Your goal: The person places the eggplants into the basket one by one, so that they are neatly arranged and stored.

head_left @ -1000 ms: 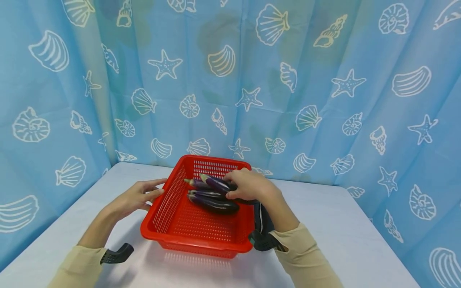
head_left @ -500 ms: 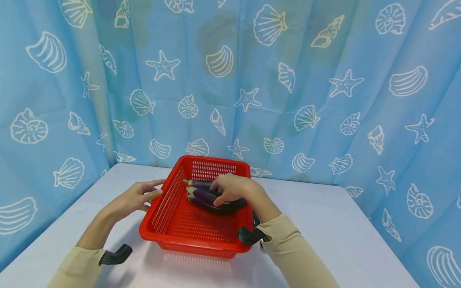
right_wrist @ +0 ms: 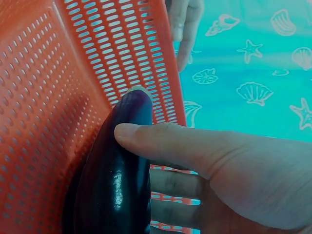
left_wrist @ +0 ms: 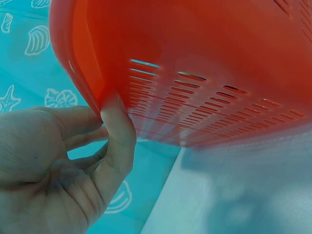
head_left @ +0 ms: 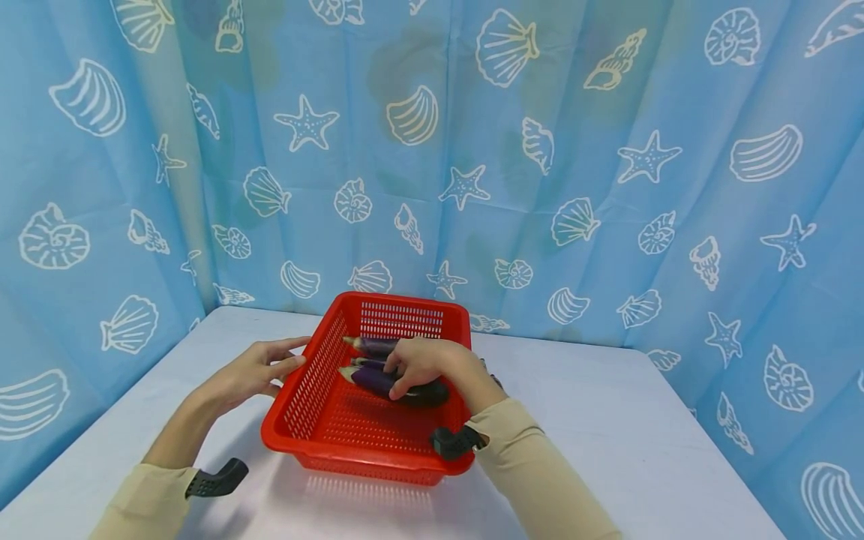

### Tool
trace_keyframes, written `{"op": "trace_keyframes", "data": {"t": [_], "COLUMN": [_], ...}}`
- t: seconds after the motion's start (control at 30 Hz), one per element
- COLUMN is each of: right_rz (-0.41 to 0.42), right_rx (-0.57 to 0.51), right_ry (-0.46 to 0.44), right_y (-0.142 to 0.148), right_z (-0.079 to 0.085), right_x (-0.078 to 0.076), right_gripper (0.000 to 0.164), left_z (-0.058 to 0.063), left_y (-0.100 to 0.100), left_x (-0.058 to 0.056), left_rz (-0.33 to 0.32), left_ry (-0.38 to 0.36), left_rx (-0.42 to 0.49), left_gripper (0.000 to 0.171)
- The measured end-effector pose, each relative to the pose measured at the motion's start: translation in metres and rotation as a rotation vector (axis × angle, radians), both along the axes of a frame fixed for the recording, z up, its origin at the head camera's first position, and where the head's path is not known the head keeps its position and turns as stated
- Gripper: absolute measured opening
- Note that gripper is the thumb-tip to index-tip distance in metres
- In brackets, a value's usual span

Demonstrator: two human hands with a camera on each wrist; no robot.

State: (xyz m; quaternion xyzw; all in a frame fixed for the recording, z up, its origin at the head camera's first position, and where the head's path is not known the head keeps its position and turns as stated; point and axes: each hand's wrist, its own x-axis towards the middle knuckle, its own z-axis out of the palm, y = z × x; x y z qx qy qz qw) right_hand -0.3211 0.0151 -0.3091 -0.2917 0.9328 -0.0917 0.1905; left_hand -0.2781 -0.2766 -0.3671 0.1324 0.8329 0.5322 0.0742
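Note:
A red perforated plastic basket (head_left: 364, 442) stands in the middle of the table. Inside it lie several dark purple eggplants with pale green stems, among them one at the back (head_left: 373, 346). My right hand (head_left: 424, 364) grips the eggplant nearest me (head_left: 371, 381), its thumb on one side and fingers on the other; the right wrist view shows the glossy eggplant (right_wrist: 117, 195) close beside the basket wall. Outside the basket, my left hand (head_left: 256, 367) touches the left rim with nearly straight fingers. In the left wrist view its thumb (left_wrist: 119, 136) reaches just under the lip.
A white-covered table (head_left: 580, 420) carries the basket. Behind and along the sides hangs a blue curtain (head_left: 499, 150) printed with shells and starfish. Black wrist mounts show on the left sleeve (head_left: 217, 478) and right sleeve (head_left: 454, 442).
My right hand has moved left and nearer inside the basket, carrying its eggplant from above the others to their front. The left hand and the basket have stayed in place.

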Motion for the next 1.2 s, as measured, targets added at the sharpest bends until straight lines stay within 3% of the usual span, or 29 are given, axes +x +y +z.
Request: {"op": "trace_keyframes", "data": {"t": [0.37,0.67,0.87,1.2], "right_rz": [-0.053,-0.102,-0.062,-0.043], "right_rx": [0.023,0.056,0.106,0.102], "right_ry": [-0.072,-0.060,-0.011,0.022], "right_y": [-0.006,-0.008,-0.009,-0.011], "right_z": [-0.009,-0.017,-0.016,-0.020], "right_x": [-0.004,-0.007,-0.011,-0.016], "right_gripper": [0.048,0.047,0.046,0.045], "left_z": [-0.001,-0.001,0.000,0.002], "left_y": [-0.001,-0.002,-0.002,0.000], "left_x": [-0.001,-0.001,0.000,0.001], "left_rz": [0.010,0.012,-0.002,-0.007], "left_ry": [-0.004,-0.008,0.000,-0.002], "left_rx": [-0.009,-0.013,-0.003,-0.001], "left_gripper": [0.066,0.067,0.067,0.066]}}
